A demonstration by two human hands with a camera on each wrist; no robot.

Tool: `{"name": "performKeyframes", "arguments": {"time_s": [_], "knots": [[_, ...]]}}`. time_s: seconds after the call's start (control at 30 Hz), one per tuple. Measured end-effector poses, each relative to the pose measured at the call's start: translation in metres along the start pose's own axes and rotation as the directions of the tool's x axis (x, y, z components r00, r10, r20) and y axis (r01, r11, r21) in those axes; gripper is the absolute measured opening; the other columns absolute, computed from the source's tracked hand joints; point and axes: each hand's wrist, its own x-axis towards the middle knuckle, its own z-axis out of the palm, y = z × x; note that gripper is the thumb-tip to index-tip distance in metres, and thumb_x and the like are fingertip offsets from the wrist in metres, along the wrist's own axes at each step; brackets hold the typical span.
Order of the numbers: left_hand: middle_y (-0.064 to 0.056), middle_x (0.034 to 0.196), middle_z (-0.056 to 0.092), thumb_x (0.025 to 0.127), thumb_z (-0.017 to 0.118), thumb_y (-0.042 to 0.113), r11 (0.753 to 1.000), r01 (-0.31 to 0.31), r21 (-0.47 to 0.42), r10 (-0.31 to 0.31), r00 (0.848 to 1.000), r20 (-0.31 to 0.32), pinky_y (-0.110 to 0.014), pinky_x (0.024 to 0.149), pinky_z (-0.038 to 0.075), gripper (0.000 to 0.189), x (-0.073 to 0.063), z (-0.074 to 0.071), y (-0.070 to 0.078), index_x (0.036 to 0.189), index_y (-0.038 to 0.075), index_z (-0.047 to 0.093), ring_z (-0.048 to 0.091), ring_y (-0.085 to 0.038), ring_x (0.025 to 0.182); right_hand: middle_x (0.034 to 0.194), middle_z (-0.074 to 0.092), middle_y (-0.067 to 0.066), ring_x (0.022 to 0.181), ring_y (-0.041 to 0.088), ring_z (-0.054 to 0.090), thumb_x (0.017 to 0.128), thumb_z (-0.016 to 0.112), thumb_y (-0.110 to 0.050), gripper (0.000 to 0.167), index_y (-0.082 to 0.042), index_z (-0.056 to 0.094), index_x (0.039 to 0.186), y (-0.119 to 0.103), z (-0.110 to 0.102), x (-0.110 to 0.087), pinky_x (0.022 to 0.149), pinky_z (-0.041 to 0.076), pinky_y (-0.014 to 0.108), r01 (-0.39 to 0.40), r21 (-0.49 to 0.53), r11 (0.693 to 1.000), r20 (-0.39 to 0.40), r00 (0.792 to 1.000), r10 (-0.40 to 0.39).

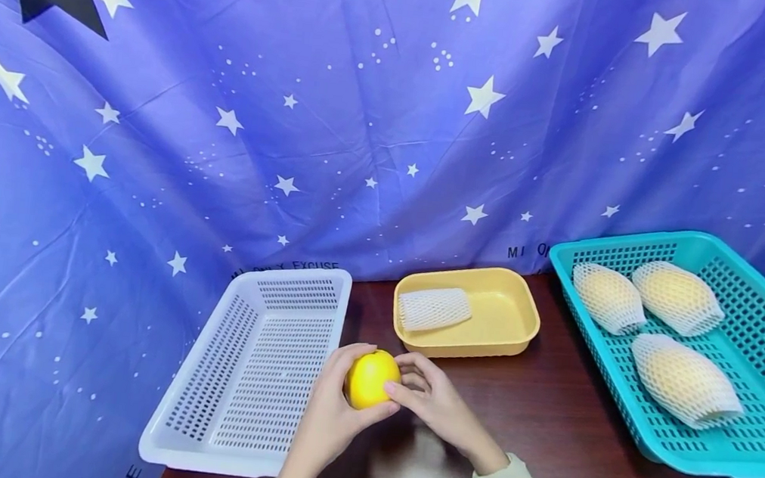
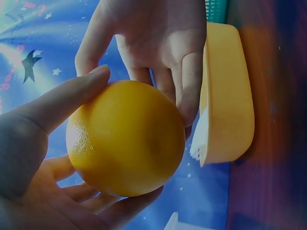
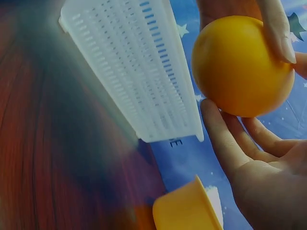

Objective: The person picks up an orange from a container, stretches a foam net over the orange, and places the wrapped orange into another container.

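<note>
A glossy yellow-orange orange [image 1: 372,379] is held up between both hands above the table's front part. My left hand [image 1: 333,417] grips it from the left, its thumb along the near side and fingers curled around the far side, as the left wrist view shows. From the right, my right hand [image 1: 439,407] holds the same orange [image 3: 243,67] with thumb and fingertips. Beyond the hands, a white foam net sleeve [image 1: 434,309] lies in a small yellow tray [image 1: 506,348]. No net covers the orange [image 2: 125,139].
To the left stands a white perforated basket [image 1: 274,381] with no items visible in it. A teal basket [image 1: 651,445] at right holds three net-wrapped fruits [image 1: 687,381]. The dark red-brown table [image 1: 545,413] meets a blue star-patterned curtain [image 1: 379,117] behind.
</note>
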Motion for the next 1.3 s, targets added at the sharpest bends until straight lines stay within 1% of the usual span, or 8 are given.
{"name": "performKeyframes", "arguments": {"time_s": [0.1,0.23,0.33,0.47,0.6,0.8,0.97,1.3], "knots": [[0.005,0.124,0.058,0.066,0.093,0.027,0.999,0.010,-0.038,-0.009,1.000,0.009,-0.035,0.093,0.051,0.067,0.002,0.007,0.000,0.124,0.021,0.062,0.054,-0.016,0.112,0.119,0.063,0.018,0.106,0.025,0.065,0.095,0.066,-0.024,0.044,-0.002,0.051,0.130,-0.002,-0.008,-0.004,0.083,0.054,0.028,-0.021,-0.008,1.000,0.006,1.000,0.021],[0.004,0.122,0.059,0.065,0.094,0.028,0.997,-0.012,-0.071,0.012,1.000,0.005,-0.034,0.091,0.051,0.068,0.005,0.017,0.000,0.124,0.019,0.062,0.057,-0.018,0.108,0.117,0.065,0.017,0.104,0.022,0.065,0.096,0.065,-0.024,0.045,-0.002,0.050,0.133,-0.003,-0.019,-0.009,0.082,0.055,0.032,-0.023,-0.005,1.000,0.029,0.999,0.023],[0.005,0.121,0.060,0.063,0.094,0.027,0.997,-0.038,-0.062,0.038,0.999,-0.001,-0.034,0.090,0.050,0.069,0.007,0.024,0.001,0.123,0.019,0.061,0.058,-0.016,0.106,0.120,0.063,0.017,0.103,0.020,0.065,0.097,0.063,-0.021,0.044,-0.001,0.050,0.134,-0.001,-0.026,-0.011,0.083,0.055,0.029,-0.007,0.017,1.000,0.048,0.999,0.006],[0.007,0.121,0.059,0.062,0.094,0.027,0.997,-0.043,-0.056,0.044,0.999,0.019,-0.034,0.090,0.049,0.069,0.009,0.033,0.003,0.122,0.021,0.060,0.057,-0.013,0.106,0.125,0.059,0.018,0.105,0.017,0.065,0.098,0.062,-0.019,0.042,-0.001,0.049,0.134,0.000,-0.036,-0.015,0.085,0.055,0.026,0.016,0.027,1.000,0.050,0.999,-0.017],[0.007,0.124,0.057,0.064,0.093,0.029,0.998,-0.014,-0.068,0.017,0.998,0.053,-0.034,0.090,0.048,0.070,0.011,0.044,0.004,0.125,0.020,0.058,0.056,-0.014,0.108,0.127,0.057,0.020,0.105,0.018,0.065,0.098,0.062,-0.018,0.041,0.001,0.050,0.133,0.001,-0.046,-0.019,0.085,0.056,0.026,0.023,-0.014,1.000,0.024,0.999,-0.023],[-0.001,0.125,0.057,0.066,0.091,0.032,0.993,0.052,-0.105,-0.039,0.992,0.121,-0.033,0.088,0.047,0.080,0.014,0.059,0.000,0.132,0.012,0.050,0.056,-0.019,0.107,0.126,0.057,0.020,0.108,0.025,0.063,0.095,0.067,-0.020,0.044,0.001,0.051,0.130,0.002,-0.060,-0.023,0.085,0.055,0.026,0.016,-0.094,0.995,-0.012,1.000,-0.017],[-0.004,0.124,0.059,0.067,0.091,0.033,0.990,0.082,-0.113,-0.061,0.981,0.184,-0.032,0.086,0.047,0.082,0.015,0.064,-0.006,0.133,0.012,0.046,0.057,-0.020,0.102,0.124,0.058,0.018,0.111,0.028,0.062,0.091,0.072,-0.017,0.044,0.000,0.053,0.127,0.005,-0.065,-0.022,0.088,0.055,0.025,0.021,-0.113,0.993,-0.026,0.999,-0.024],[-0.003,0.119,0.064,0.069,0.090,0.032,0.997,0.044,-0.071,-0.027,0.973,0.227,-0.028,0.083,0.049,0.076,0.016,0.067,-0.016,0.131,0.011,0.051,0.059,-0.016,0.098,0.122,0.060,0.015,0.114,0.032,0.061,0.087,0.077,-0.019,0.046,-0.004,0.054,0.124,0.011,-0.074,-0.021,0.092,0.054,0.026,0.049,-0.184,0.982,0.052,0.998,-0.040]]}}
